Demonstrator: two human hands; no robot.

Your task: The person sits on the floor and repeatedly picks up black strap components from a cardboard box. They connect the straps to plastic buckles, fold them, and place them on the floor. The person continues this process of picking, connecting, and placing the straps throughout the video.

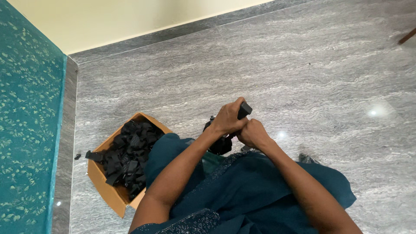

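My left hand [226,119] grips a black plastic piece [244,110] whose squared end sticks out past my fingers. Just to its right, my right hand [252,134] is closed on the lower part of the same black piece, the two fists touching. More black parts [220,145] hang below my hands, over my lap. I sit on the floor in dark teal cloth [242,190].
An open cardboard box [104,184] full of black straps and clips [130,158] stands on the grey stone floor by my left knee. One small black bit [77,156] lies beside it. A teal patterned wall [26,130] runs along the left.
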